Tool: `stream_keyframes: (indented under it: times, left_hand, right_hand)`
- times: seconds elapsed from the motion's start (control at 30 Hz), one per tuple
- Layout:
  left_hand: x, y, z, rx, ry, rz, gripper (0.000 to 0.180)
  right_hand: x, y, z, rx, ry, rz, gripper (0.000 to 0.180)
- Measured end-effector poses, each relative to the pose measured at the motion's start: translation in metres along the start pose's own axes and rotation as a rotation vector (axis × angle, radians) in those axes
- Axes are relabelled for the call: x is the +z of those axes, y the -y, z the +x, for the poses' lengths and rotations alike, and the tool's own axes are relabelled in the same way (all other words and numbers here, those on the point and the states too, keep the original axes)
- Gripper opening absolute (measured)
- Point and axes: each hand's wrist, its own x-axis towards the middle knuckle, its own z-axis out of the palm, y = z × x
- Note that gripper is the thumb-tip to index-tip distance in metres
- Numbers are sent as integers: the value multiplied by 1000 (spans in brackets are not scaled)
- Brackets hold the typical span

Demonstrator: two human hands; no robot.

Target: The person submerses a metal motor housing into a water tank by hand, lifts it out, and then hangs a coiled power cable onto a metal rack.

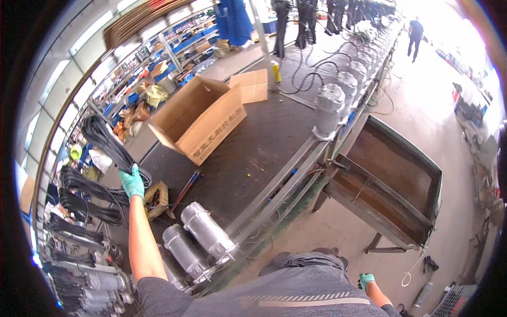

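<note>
My left hand (133,183), in a green glove, reaches out over the left side of the workbench (248,185). Its fingers close round the lower end of a coiled bundle of black cable (105,138). More black cable bundles (87,182) hang beside it along the left edge. Low at my right side hangs my right hand (365,281), gloved alike, loosely curled with its fingers a little apart and nothing visible in it. Silver motor housings (207,228) lie on the bench just right of my left forearm.
An open cardboard box (203,119) stands on the bench, with a small yellowish tool holder (157,199) nearer me. A row of upright silver motors (330,108) with black cables runs away along metal rails (277,185). Right of these stands a brown metal trough (393,169). A person (415,37) is far off in the aisle.
</note>
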Motion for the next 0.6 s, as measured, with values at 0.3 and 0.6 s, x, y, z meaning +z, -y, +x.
stream_keyframes:
  times: [0.3,0.6]
  left_hand:
    - [11,18,-17,-127,-235,313,75]
    - [186,-135,-155,-129,434,-227,54]
  right_hand:
    - [-40,6,47,65,127,142,26]
    - [-105,22,100,-60,75,347,23]
